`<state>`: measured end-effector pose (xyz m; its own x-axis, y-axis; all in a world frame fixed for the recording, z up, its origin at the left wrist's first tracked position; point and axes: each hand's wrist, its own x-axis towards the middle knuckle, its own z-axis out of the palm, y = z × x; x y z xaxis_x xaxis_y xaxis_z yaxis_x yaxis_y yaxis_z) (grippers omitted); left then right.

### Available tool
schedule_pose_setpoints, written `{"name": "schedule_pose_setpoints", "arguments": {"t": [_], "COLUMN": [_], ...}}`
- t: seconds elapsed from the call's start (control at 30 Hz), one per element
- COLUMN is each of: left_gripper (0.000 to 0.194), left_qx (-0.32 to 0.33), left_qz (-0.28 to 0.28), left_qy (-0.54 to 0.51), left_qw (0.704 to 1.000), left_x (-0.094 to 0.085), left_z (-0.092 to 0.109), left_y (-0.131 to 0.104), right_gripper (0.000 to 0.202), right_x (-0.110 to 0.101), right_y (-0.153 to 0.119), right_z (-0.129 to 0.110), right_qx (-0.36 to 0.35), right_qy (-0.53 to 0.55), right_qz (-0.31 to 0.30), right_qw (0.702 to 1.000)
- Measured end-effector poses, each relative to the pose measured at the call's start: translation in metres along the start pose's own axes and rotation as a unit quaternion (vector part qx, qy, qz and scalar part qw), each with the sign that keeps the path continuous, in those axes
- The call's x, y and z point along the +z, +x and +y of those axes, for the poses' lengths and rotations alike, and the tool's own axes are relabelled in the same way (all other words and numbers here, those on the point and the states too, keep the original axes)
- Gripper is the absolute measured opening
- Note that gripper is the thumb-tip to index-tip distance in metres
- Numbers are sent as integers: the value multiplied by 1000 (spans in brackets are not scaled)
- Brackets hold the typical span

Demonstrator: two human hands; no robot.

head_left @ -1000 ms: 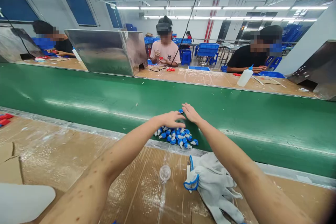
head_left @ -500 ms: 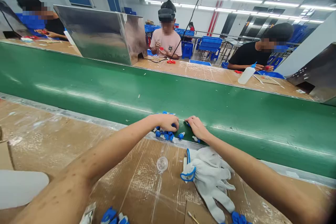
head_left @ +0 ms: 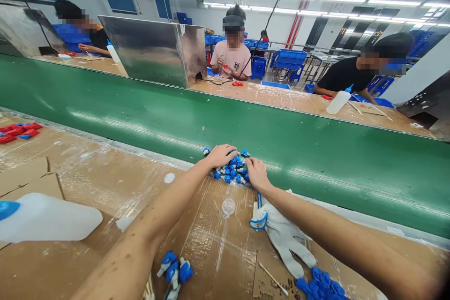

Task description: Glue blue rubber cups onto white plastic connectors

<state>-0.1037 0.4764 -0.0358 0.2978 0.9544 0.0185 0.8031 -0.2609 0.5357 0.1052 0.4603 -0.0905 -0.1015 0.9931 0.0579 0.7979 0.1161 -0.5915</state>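
A pile of small blue and white pieces lies on the near edge of the green belt. My left hand rests over the pile's upper left side, its fingers curved over the pieces; whether it grips one is hidden. At the pile's right side is my right hand, fingers bent and partly hidden, touching or close to the pieces. A white glove with blue trim lies below my right forearm. Nearer to me are several blue and white pieces and a heap of blue pieces.
A small clear cup and a cotton swab lie on the brown table. At left are a white bottle and red pieces. Three people sit across the belt, near metal panels and another bottle.
My hands have drawn close around the pieces, which are now gathered in a denser pile. The view has shifted left, showing the red pieces and more of the near bottle.
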Motion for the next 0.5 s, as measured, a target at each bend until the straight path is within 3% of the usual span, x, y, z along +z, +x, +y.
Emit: {"name": "schedule_pose_setpoints", "arguments": {"t": [0.1,0.17,0.27,0.37,0.5], "left_gripper": [34,33,32,34,37], "left_qx": [-3,-15,-36,-61,-85], "left_qz": [4,0,3,48,101], "left_qy": [-36,-57,-82,-88,-79], "left_qw": [999,998,996,993,988], "left_x": [-2,-8,-20,-27,-23], "left_z": [-5,-10,-21,-32,-39], "left_y": [-17,-29,-43,-49,-42], "right_gripper": [37,36,37,39,38], "right_x": [19,18,-1,-21,-20], "right_y": [-2,-2,6,25,45], "right_z": [-28,-39,-36,-25,-22], "right_qx": [-4,-28,-69,-76,-103], "right_qy": [21,38,54,50,33], "right_qz": [12,14,30,71,55], "right_qw": [1000,999,996,993,993]}}
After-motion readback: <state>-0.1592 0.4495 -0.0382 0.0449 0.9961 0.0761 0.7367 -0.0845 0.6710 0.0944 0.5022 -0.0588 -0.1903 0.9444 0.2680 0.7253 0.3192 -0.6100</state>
